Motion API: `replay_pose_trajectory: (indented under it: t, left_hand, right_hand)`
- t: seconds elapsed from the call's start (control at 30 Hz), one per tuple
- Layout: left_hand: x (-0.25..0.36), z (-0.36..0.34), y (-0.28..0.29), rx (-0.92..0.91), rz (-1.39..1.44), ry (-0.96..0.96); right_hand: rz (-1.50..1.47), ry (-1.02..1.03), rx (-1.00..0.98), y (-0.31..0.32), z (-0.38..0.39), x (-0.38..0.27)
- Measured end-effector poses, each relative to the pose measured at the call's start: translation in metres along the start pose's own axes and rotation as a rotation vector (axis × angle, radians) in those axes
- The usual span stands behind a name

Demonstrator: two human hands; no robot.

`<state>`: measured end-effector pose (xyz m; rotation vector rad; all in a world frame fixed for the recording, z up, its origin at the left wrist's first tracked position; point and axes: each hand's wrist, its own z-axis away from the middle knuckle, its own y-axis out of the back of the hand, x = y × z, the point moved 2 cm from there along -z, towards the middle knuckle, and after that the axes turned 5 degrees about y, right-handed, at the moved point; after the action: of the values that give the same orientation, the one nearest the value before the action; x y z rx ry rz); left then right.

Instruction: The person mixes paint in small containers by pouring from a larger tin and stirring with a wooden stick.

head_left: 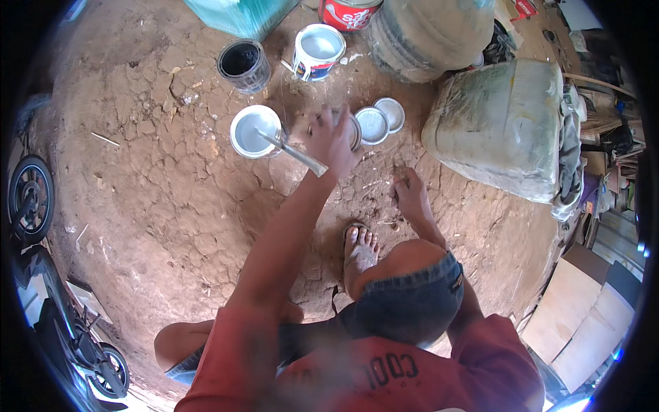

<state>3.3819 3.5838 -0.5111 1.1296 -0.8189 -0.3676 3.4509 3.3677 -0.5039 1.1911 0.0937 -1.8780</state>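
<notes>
My left hand [334,142] reaches forward over a round can lid [355,132], fingers spread and a little blurred; the hand partly hides this lid. Two more whitish lids, a nearer one [371,126] and a smaller one [390,115], lie overlapping to its right. Left of the hand stands an open can of pale paint [237,141]. A long flat stick [300,156] rests in it, its outer end slanting over my left wrist. My right hand [412,196] is low by my knee with curled fingers; what they hold, if anything, is hidden.
Behind stand a dark-stained can [254,81], an open white-and-red can [314,70], a red can [338,16] and a large dusty drum [432,34]. A big whitish plastic container [498,127] lies at right. Motorcycle parts [75,336] edge the left; cardboard [573,295] leans at right.
</notes>
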Motion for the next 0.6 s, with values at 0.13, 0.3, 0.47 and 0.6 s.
replay_pose_trajectory:
  t: [0.13,0.3,0.47,0.6]
  left_hand:
    - [-0.042,0.044,-0.045,-0.387,1.237,0.206]
    - [-0.034,0.165,-0.075,-0.921,2.641,0.627]
    - [-0.045,0.138,-0.046,-0.734,2.057,0.507]
    - [-0.054,0.106,0.009,-0.483,1.060,0.215]
  right_hand:
    - [-0.304,-0.048,0.202,0.024,0.005,0.033]
    - [-0.240,-0.081,0.202,0.021,0.007,0.025]
    - [0.218,0.168,-0.033,0.015,-0.049,0.054]
    - [0.852,0.281,-0.207,-0.015,-0.109,0.021]
